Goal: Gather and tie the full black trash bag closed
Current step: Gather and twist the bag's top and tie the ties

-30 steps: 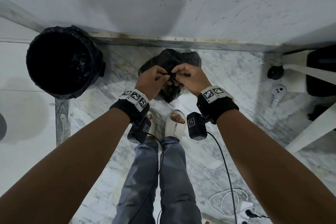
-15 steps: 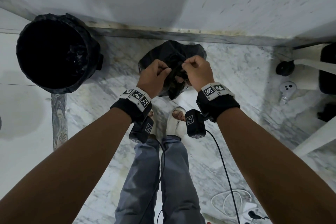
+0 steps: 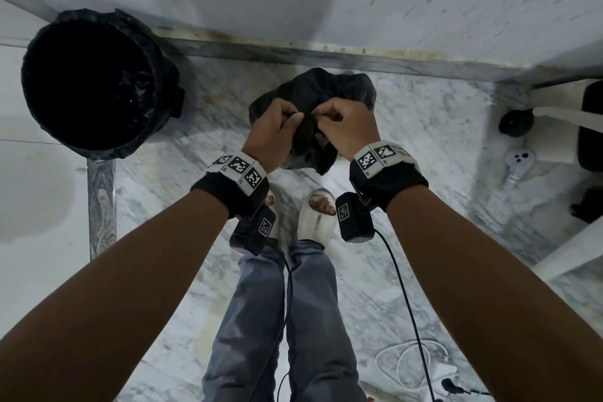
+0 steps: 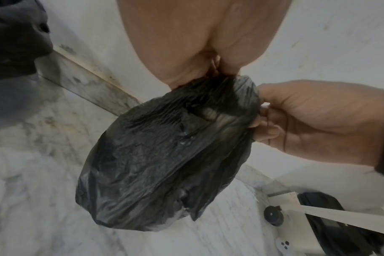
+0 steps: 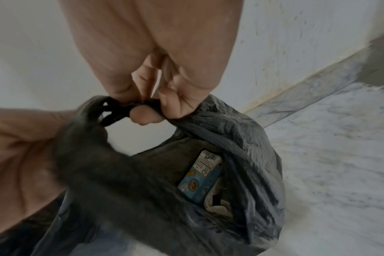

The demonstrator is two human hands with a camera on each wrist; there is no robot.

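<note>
A full black trash bag (image 3: 329,91) hangs above the marble floor, held up by both hands at its top edge. My left hand (image 3: 277,127) pinches one gathered strip of the bag's rim (image 4: 219,81). My right hand (image 3: 339,127) pinches the opposite strip, its thumb and fingers curled round a twisted black strand (image 5: 125,107). In the right wrist view the bag mouth (image 5: 248,138) still gapes and a light blue packet (image 5: 200,180) shows inside. The bag's bulging body (image 4: 156,164) hangs free in the left wrist view.
A black-lined bin (image 3: 94,88) stands at the left by the wall skirting (image 3: 326,55). My sandalled feet (image 3: 316,215) stand just below the bag. White furniture legs (image 3: 554,114) and a dark object sit at the right. Cables (image 3: 421,365) lie on the floor near my right leg.
Both hands stay close together at the bag's top, pinching its rim strips. The bag has risen slightly, and the view has shifted a little.
</note>
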